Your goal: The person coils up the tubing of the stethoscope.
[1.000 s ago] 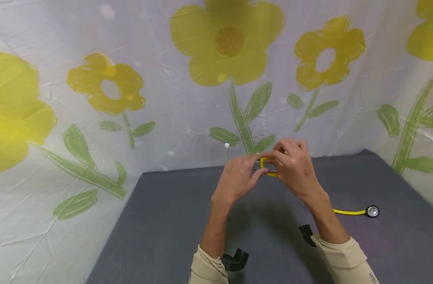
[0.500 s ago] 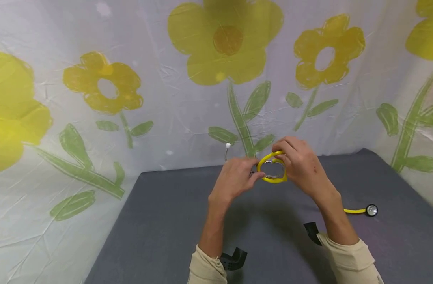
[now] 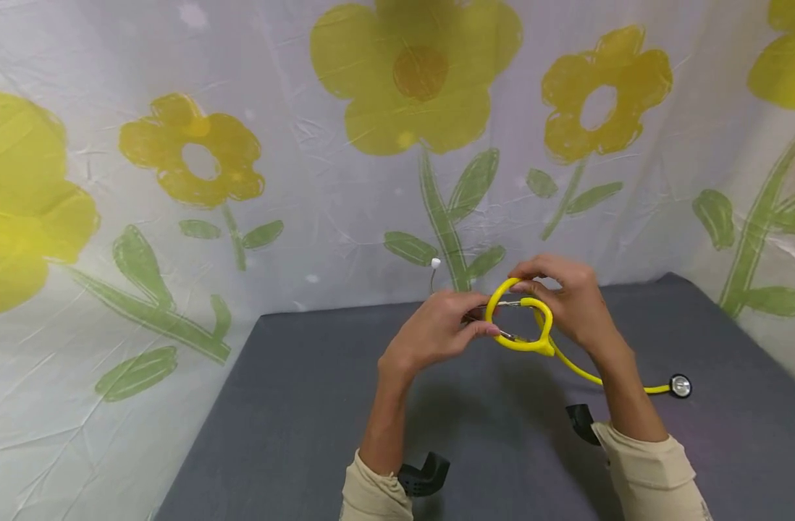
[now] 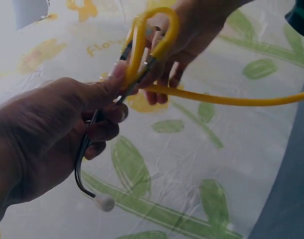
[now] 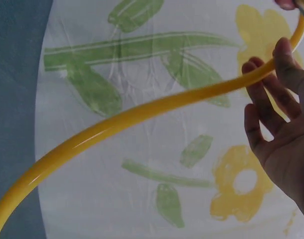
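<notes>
A stethoscope with yellow tubing (image 3: 521, 346) is held up between both hands, its tubing bent into a loop around the metal ear tubes. My left hand (image 3: 430, 329) pinches the ear tubes and the near side of the loop between thumb and fingers. A white ear tip (image 4: 104, 202) sticks out below that hand in the left wrist view; the other is hidden. My right hand (image 3: 570, 297) pinches the yellow tubing at the top of the loop, its other fingers loosely curled. From the loop the tube (image 5: 157, 107) runs down to the round chestpiece (image 3: 680, 386), lying on the table.
The dark grey table (image 3: 293, 434) spreads beneath both hands. Behind it hangs a white curtain (image 3: 345, 239) printed with yellow flowers and green leaves. Black wrist mounts (image 3: 426, 475) sit under both forearms.
The yellow loop has come into fuller view and shifted right, with more tubing showing beyond it. My right hand has moved slightly right, then toward the loop's top. The chestpiece stays nearly in place.
</notes>
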Demonstrator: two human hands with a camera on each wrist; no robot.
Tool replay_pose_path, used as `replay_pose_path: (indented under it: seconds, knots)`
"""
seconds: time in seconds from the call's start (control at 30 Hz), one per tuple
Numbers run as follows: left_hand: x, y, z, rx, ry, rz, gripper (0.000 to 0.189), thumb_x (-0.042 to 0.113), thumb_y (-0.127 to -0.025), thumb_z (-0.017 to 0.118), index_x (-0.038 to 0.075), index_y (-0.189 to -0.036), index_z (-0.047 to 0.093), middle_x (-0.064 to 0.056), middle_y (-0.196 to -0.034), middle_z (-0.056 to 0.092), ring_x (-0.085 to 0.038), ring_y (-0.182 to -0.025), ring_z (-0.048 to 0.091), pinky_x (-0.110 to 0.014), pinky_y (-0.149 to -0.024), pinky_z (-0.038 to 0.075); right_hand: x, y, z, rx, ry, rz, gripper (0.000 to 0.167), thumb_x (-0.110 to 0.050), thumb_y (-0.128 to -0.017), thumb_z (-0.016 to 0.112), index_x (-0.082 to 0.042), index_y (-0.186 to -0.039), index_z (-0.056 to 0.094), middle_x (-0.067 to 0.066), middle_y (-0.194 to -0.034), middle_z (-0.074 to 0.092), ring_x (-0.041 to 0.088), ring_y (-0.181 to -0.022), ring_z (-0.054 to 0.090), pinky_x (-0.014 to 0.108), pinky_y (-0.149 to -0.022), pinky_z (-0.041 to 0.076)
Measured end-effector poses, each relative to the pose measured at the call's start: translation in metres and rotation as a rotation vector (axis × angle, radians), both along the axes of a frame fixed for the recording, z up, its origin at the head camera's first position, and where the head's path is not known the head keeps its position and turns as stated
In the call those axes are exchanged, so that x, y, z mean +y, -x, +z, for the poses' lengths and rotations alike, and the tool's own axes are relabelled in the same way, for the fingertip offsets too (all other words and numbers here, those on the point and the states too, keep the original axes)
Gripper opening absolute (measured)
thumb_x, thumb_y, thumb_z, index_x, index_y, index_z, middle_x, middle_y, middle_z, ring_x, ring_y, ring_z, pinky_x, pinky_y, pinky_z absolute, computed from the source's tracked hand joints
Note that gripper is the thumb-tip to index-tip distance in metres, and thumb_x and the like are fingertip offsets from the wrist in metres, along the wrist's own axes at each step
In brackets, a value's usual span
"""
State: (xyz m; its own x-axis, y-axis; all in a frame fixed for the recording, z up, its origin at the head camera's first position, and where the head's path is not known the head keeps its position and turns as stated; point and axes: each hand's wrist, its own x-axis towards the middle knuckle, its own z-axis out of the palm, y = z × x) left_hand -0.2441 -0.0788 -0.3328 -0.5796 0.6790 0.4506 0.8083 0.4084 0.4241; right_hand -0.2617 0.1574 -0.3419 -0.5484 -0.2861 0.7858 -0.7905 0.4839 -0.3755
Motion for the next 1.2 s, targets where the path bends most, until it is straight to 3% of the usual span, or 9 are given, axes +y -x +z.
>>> replay_pose_path:
  seconds: [0.1,0.27,0.37,0.47,0.67,0.8,1.0,1.2]
  knots:
    - [-0.001,-0.001,0.001,-0.014,-0.075,-0.024,0.016,0.014,-0.095,0.076,0.004,-0.104,0.069,-0.004,-0.087,0.072,-0.013,-0.075,0.065,-0.015,-0.071,0.049,-0.002,0.001,-0.004,-0.073,0.002,0.015,0.024,0.009,-0.083,0.080,-0.006,-0.102,0.079,0.006,-0.097,0.079,0.012,-0.090,0.072,0.006,-0.085,0.049]
    - [-0.002,-0.002,0.000,-0.008,-0.194,0.004,0.027,0.012,-0.094,0.076,0.000,-0.117,0.071,-0.007,-0.095,0.075,-0.012,-0.079,0.067,-0.016,-0.075,0.053,-0.012,-0.001,-0.008,-0.166,-0.063,0.025,0.018,0.004,-0.090,0.076,-0.002,-0.108,0.078,0.011,-0.096,0.081,0.024,-0.081,0.077,0.014,-0.076,0.055]
    - [-0.003,-0.002,-0.001,-0.002,-0.237,0.045,0.034,0.012,-0.093,0.075,-0.002,-0.124,0.070,-0.010,-0.105,0.078,-0.016,-0.088,0.074,-0.016,-0.081,0.056,-0.018,-0.003,-0.009,-0.229,-0.068,0.059,0.015,-0.003,-0.095,0.074,0.001,-0.108,0.078,0.015,-0.097,0.082,0.028,-0.079,0.078,0.022,-0.071,0.058]
    - [-0.004,-0.002,-0.003,-0.001,-0.265,0.105,0.037,0.013,-0.094,0.075,-0.001,-0.127,0.070,-0.012,-0.112,0.079,-0.018,-0.094,0.077,-0.018,-0.084,0.058,-0.023,-0.003,-0.010,-0.265,-0.068,0.094,0.018,-0.003,-0.094,0.074,0.001,-0.111,0.079,0.015,-0.102,0.081,0.028,-0.086,0.078,0.023,-0.075,0.059]
    - [-0.004,-0.002,-0.002,0.017,-0.345,0.178,0.028,0.014,-0.093,0.075,0.000,-0.117,0.072,-0.011,-0.103,0.079,-0.019,-0.090,0.077,-0.021,-0.082,0.060,-0.029,-0.003,-0.010,-0.343,-0.035,0.196,0.031,0.005,-0.090,0.075,0.004,-0.121,0.075,0.016,-0.102,0.081,0.019,-0.088,0.079,0.019,-0.084,0.059]
    - [-0.003,-0.002,-0.001,0.047,-0.382,0.240,0.024,0.014,-0.091,0.077,0.000,-0.110,0.071,-0.011,-0.100,0.078,-0.020,-0.091,0.077,-0.023,-0.083,0.061,-0.032,-0.005,-0.008,-0.457,-0.006,0.241,0.033,0.000,-0.092,0.075,0.005,-0.125,0.072,0.015,-0.094,0.081,0.013,-0.081,0.078,0.020,-0.081,0.060]
    - [0.001,0.000,-0.002,0.107,-0.427,0.348,0.026,0.017,-0.090,0.079,0.000,-0.109,0.072,-0.011,-0.094,0.078,-0.020,-0.083,0.075,-0.026,-0.076,0.061,-0.032,-0.007,-0.005,-0.639,0.032,0.322,0.028,-0.009,-0.096,0.075,0.003,-0.121,0.074,0.013,-0.094,0.080,0.018,-0.083,0.078,0.028,-0.083,0.061]
    - [0.004,0.002,-0.005,0.196,-0.445,0.446,0.028,0.020,-0.090,0.079,0.000,-0.107,0.072,-0.012,-0.093,0.077,-0.022,-0.085,0.077,-0.028,-0.074,0.062,-0.033,-0.012,-0.001,-0.674,-0.106,0.335,0.041,-0.017,-0.096,0.077,-0.002,-0.133,0.070,0.004,-0.087,0.078,0.013,-0.078,0.074,0.028,-0.080,0.059]
